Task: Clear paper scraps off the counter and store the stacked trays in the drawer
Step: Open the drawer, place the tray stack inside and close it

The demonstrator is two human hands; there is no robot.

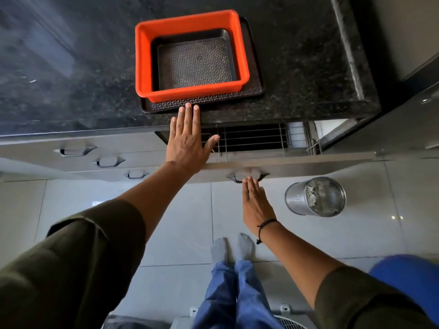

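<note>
A home kitchen: a speckled black granite counter tops grey handled drawers, one pulled-out drawer holding a wire rack, above glossy floor tiles.

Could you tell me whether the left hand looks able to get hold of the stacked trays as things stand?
Probably yes: the left hand is open, its fingertips already at the near rim of the bottom tray, and nothing on the counter lies between them.
</note>
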